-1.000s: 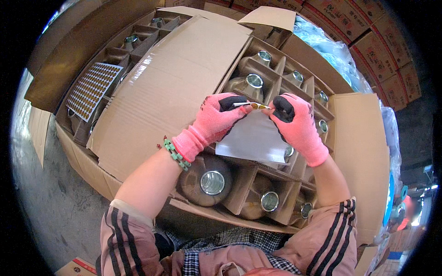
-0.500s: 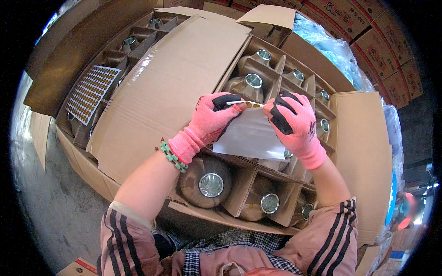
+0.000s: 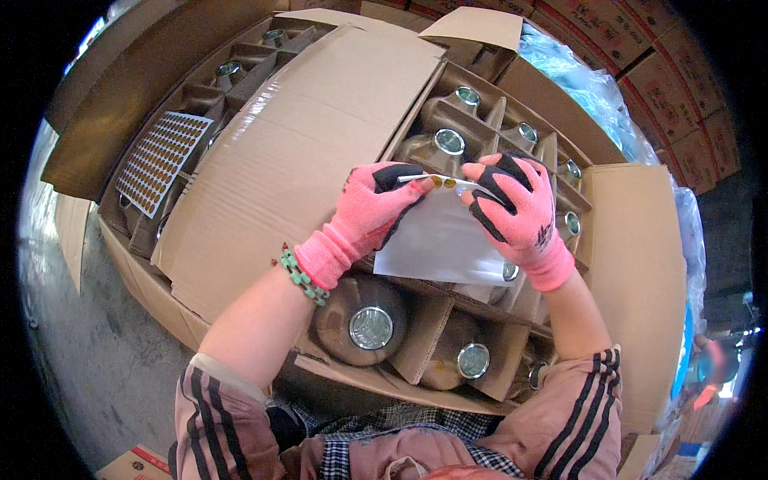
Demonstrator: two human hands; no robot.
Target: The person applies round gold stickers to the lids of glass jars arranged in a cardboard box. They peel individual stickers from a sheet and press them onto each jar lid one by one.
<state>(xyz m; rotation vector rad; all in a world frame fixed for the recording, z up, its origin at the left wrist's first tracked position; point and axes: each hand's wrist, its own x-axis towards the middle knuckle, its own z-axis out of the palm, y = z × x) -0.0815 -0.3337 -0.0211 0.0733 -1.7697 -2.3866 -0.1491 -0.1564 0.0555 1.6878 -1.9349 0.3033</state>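
I hold a white sticker sheet [image 3: 436, 244] with a few round gold stickers along its folded top edge. My left hand [image 3: 370, 200], in a pink glove with black palm and bare fingertips, pinches the left end of that fold. At the right end, my right hand [image 3: 516, 204], gloved alike, has its thumb under the edge and its fingers bent over it, the upper fingertips a little lifted. Beneath the sheet is an open cardboard box [image 3: 432, 368] of glass flask liners with silvery round mouths; one large liner [image 3: 370, 326] sits nearest me.
Cardboard dividers [image 3: 480, 120] separate the liners. A broad cardboard flap [image 3: 296, 136] lies left of my hands. Another sheet of gold round stickers [image 3: 164, 160] rests on the liners at far left. Clear plastic wrap [image 3: 572, 68] and stacked cartons [image 3: 672, 104] stand behind.
My right hand has shifted slightly right along the sheet's edge, and its fingers have loosened and lifted. My left hand keeps its pinch. The view has moved a little.
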